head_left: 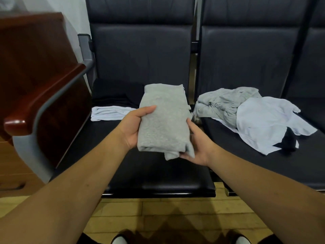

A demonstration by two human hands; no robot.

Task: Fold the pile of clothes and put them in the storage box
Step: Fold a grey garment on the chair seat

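Observation:
A folded grey garment [163, 118] is held up above the left black seat [140, 173]. My left hand [134, 125] grips its left edge, thumb across the top. My right hand [197, 145] holds its lower right corner from below, fingers curled under the cloth. Behind it on the same seat lie a folded black garment [114, 95] and a folded white garment [110, 112]. On the right seat [246, 164] sits a loose pile: a crumpled grey garment [223, 103], a white shirt [263, 120] and a black piece [288, 141]. No storage box is in view.
A red-brown wooden armrest [42, 101] on a grey metal frame stands at the left of the bench. Dark padded backrests [140, 50] rise behind the seats. Pale wooden floor [158, 213] lies below, with my feet at the bottom edge.

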